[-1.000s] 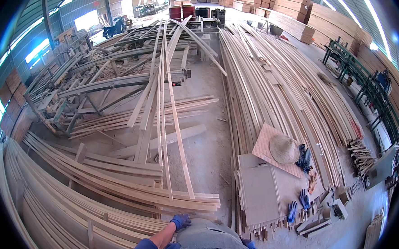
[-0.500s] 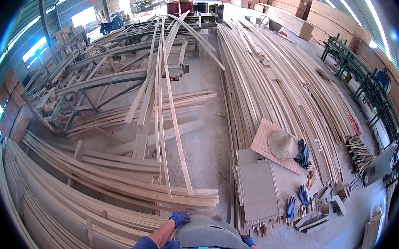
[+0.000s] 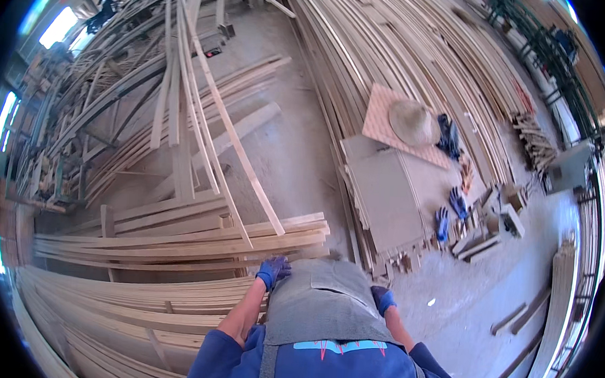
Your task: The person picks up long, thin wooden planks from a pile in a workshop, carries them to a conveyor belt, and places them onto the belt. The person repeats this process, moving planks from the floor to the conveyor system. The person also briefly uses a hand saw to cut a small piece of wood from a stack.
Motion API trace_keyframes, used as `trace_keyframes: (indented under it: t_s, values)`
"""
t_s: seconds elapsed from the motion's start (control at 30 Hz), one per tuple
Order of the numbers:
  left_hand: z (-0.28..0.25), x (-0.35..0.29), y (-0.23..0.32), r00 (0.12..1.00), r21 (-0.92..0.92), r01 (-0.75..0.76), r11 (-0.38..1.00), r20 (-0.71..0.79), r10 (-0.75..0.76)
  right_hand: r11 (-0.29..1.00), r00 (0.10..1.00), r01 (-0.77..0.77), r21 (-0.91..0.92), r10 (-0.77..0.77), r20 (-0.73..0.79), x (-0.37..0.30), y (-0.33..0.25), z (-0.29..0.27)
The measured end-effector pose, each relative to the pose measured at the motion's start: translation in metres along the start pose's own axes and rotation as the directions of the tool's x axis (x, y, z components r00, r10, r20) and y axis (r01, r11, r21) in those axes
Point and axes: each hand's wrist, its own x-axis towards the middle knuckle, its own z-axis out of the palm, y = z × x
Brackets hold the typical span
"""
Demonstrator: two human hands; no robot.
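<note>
My left hand [image 3: 275,271], in a blue glove, rests beside the left edge of my grey apron [image 3: 327,296], just short of the ends of a stack of long wooden boards [image 3: 272,241]. Its fingers look stretched out, and I see nothing held in them. On the other side of the apron is my right hand [image 3: 381,299], also gloved in blue. It hangs close to the cloth, and its fingers are too unclear to read. Two narrow wooden strips [image 3: 248,176] slant down from the far left, their near ends on or just above that stack.
More boards [image 3: 139,300] are piled at the lower left. Cardboard [image 3: 387,200] covers part of the long timber on the right, with a straw hat [image 3: 414,123] on a patterned panel [image 3: 381,118] and blue gloves [image 3: 441,224]. Offcuts [image 3: 481,243] lie on the floor nearby.
The view has tilted down and turned, so the stacks and cardboard sit higher in the picture. More of my apron and both arms now show. My right hand has come further into view.
</note>
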Motion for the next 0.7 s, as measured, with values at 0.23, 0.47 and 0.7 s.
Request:
trace_keyframes:
  t_s: [0.23, 0.47, 0.7]
  values:
    - [0.043, -0.002, 0.033, 0.999, 0.014, 0.041, 0.999, -0.033, -0.041, 0.997, 0.999, 0.0, -0.081, 0.004, 0.052, -0.029, 0.033, -0.005]
    - [0.096, 0.028, 0.032, 0.996, -0.049, 0.092, 0.995, 0.018, -0.091, 0.974, 0.971, -0.208, 0.093, 0.194, 0.137, -0.038, 0.074, -0.053]
    - [0.144, 0.044, 0.069, 0.993, 0.109, 0.099, 0.989, 0.058, -0.106, -0.105, 0.548, -0.587, 0.803, 0.679, 0.489, -0.047, 0.115, -0.068]
